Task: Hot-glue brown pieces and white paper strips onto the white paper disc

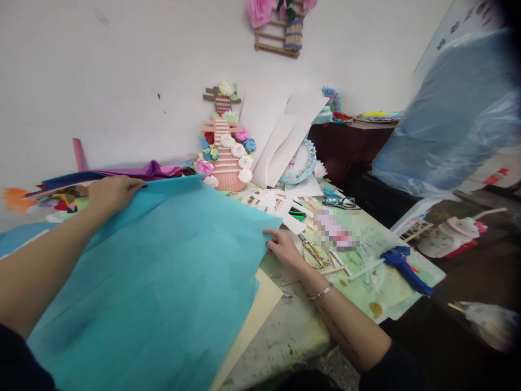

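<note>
A large sheet of turquoise paper (163, 282) covers most of the table in front of me. My left hand (112, 193) grips its far left corner, fingers closed over the edge. My right hand (285, 247) pinches the sheet's right edge, fingers curled against it. A cream sheet (260, 307) lies under the turquoise one and pokes out at the lower right. Gold scissors (315, 254) lie just right of my right hand.
A stack of coloured papers (122, 174) lies at the back left. A paper-flower guitar model (223, 146) and white sheets (280, 136) lean on the wall. Glasses (340, 202), a blue glue gun (402, 266) and scraps crowd the paint-stained table (285, 336) on the right.
</note>
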`<act>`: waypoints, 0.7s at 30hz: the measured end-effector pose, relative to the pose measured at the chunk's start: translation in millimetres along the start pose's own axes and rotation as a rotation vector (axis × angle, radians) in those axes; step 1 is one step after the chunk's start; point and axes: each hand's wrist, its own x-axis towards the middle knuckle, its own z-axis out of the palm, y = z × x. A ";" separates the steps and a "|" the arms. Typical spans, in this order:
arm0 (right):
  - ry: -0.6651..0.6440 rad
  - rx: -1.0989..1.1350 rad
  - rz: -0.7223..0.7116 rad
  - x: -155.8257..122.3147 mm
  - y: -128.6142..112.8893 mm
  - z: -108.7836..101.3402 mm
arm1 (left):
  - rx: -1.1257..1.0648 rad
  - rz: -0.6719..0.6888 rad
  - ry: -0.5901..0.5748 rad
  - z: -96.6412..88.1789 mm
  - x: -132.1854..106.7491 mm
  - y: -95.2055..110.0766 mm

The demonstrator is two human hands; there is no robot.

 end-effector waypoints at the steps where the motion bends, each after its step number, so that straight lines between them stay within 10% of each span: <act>1: -0.005 0.029 0.005 -4.4 -2.4 -3.1 | 0.003 -0.017 0.014 -6.8 -2.3 0.3; 12: 0.027 0.321 0.027 -130.5 -29.1 -47.2 | -0.082 0.074 0.032 -82.8 -12.3 13.9; 21: 0.234 0.315 0.084 -256.2 -16.5 -76.9 | -0.226 0.388 -0.273 -43.6 -46.7 90.5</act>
